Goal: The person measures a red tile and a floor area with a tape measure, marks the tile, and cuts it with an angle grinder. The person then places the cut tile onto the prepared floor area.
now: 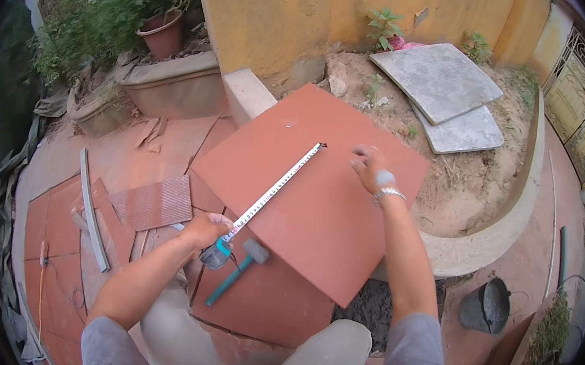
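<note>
Gripping the tape measure [216, 253] at its case end with my left hand [206, 230], blade [273, 193] running diagonally up-right over the big red tile [332, 215]. My right hand [370, 166], empty with fingers loosely parted, is nearer the hook end [321, 145], just right of it.

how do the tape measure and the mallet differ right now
The tape measure is held at its case by the left hand, while the mallet lies with no hand on it. The tape measure's long, pale blade reaches out over the big tile; the mallet sits near that tile's edge. The tape measure's blade is thin, the mallet's grey head chunky. Both show some teal: on the case and the handle.
</note>
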Tool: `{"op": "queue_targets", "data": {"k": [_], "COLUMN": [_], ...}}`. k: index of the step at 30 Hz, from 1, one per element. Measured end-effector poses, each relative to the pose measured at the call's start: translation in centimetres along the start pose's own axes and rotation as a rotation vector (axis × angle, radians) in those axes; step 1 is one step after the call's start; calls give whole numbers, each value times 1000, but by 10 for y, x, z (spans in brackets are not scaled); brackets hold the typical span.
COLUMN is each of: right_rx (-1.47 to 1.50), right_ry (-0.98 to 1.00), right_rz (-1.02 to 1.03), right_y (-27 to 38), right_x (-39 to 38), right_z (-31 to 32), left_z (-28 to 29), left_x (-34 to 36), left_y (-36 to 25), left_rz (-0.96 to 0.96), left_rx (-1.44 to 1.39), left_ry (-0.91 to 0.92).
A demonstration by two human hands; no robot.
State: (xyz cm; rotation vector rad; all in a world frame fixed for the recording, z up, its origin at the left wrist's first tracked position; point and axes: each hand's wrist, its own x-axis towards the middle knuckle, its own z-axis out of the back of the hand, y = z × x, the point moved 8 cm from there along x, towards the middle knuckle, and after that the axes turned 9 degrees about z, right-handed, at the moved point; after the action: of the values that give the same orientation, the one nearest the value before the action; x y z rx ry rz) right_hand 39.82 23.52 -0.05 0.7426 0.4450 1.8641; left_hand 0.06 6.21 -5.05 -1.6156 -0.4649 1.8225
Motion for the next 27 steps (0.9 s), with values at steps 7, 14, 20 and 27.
{"op": "queue_targets", "data": {"k": [7,14,20,27], "right_rx": [-72,-143,-174,-247], "right_ry": [23,35,-25,97], "right_rz": [-39,-63,-87,17], "right_y": [14,10,1,-9], "right_x": [64,74,77,73], "right_z": [-56,-66,-74,-73], "left_z": [10,11,8,-9], "left_x": [22,28,28,18], "left_y": [-11,-17,-11,-5], "left_rz": [8,36,95,118], "left_rx": [-25,-3,-69,-87], "left_ry": [57,42,55,84]}}
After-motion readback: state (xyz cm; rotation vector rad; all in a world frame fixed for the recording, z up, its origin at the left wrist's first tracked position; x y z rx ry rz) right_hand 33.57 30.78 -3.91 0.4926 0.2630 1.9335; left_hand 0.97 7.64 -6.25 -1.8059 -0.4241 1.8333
